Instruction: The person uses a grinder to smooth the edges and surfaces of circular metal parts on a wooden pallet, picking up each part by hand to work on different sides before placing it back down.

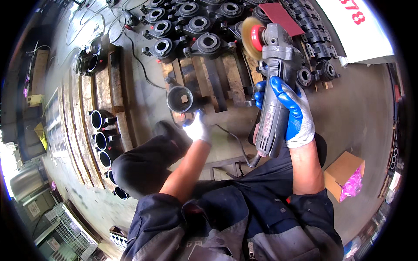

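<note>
In my right hand (296, 111), gloved in white and blue, is a grey angle grinder (275, 98), its fingers wrapped round the body. The grinder points up and away from me; its tan disc (250, 38) with a red hub looks smeared, perhaps by spinning. My left hand (198, 129), also gloved, is closed at the near edge of a dark ring-shaped metal casting (173, 101). Its fingertips are partly hidden there. That casting stands hole-up at the near end of a wooden pallet (191, 71), left of the grinder and apart from it.
Rows of black castings (209, 43) fill the pallet's far part, with a red sheet (282, 19) on top. Several cylindrical castings (99, 119) line a left pallet (87, 91). A cable (233, 135) runs by my legs. At right sits a cardboard box (342, 172) with pink plastic.
</note>
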### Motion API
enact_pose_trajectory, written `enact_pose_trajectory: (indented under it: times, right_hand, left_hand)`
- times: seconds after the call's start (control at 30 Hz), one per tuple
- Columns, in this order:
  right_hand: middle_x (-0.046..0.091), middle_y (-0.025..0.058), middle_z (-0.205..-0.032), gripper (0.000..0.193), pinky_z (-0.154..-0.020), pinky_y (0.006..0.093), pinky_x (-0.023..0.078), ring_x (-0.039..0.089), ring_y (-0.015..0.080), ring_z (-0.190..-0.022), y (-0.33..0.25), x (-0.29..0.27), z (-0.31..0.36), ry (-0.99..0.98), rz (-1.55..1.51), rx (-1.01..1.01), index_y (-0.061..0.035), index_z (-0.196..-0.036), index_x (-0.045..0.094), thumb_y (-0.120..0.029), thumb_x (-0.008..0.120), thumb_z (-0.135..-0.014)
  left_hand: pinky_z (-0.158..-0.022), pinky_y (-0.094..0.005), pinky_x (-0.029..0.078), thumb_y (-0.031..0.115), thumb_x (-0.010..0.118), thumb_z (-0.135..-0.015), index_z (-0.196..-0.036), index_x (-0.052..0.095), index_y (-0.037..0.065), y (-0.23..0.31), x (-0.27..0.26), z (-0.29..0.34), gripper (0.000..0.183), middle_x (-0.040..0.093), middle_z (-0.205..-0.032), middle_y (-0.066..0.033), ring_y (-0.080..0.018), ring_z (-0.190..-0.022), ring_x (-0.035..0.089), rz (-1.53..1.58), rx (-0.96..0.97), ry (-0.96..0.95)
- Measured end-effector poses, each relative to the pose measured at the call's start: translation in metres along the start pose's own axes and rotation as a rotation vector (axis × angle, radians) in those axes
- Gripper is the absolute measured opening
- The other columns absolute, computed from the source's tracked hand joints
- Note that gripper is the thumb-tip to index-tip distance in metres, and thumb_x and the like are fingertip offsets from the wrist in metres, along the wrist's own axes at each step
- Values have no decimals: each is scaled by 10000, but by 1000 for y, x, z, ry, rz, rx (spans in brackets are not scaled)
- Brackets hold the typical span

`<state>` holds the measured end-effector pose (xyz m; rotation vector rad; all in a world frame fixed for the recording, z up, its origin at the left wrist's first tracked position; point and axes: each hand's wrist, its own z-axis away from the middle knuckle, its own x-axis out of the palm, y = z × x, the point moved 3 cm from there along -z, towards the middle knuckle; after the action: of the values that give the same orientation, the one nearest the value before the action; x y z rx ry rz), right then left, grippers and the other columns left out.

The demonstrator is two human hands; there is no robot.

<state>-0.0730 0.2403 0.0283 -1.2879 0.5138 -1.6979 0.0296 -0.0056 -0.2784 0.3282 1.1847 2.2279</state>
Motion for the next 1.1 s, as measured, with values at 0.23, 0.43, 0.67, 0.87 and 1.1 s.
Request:
enact_pose_trajectory:
  times: [0.23,0.43,0.67,0.87,1.1]
  right_hand:
    - [714,171,-1068,446,-818,384,614,727,254,-895,6,5,-1,18,11,50,8,-1266,602,-167,769,-892]
    - [703,187,-1072,455,-812,383,624,731,256,-873,5,6,-1,44,38,33,12,-1260,591,-192,767,-893]
    - [710,172,-1060,485,-804,382,626,732,243,-861,11,24,-1,25,128,43,12,-1320,560,-209,737,-926]
    - [705,176,-1077,545,-824,387,623,731,250,-885,21,27,-2,-9,164,67,-3,-1387,530,-224,724,-929]
    - [706,183,-1091,528,-837,394,620,733,254,-902,23,28,-1,-18,177,79,3,-1371,531,-211,719,-927]
  left_hand:
    - [-513,-349,452,263,782,-871,-721,661,63,0,19,-31,278,618,-662,-49,-172,-552,559,-439,-106,-55]
    - [-488,-311,490,116,703,-855,-813,664,67,64,0,-2,75,633,-668,-67,-176,-555,613,-282,-194,-144]
    - [-448,-363,547,143,748,-871,-1002,732,-34,103,-65,-41,221,723,-807,-169,-255,-535,669,-184,-327,-286]
    - [-508,-342,541,197,721,-897,-1024,728,1,125,-81,-42,234,719,-813,-128,-235,-570,650,-130,-382,-427]
    - [-540,-357,558,221,711,-908,-1050,723,-9,118,-85,-43,271,735,-867,-140,-235,-605,662,-104,-357,-450]
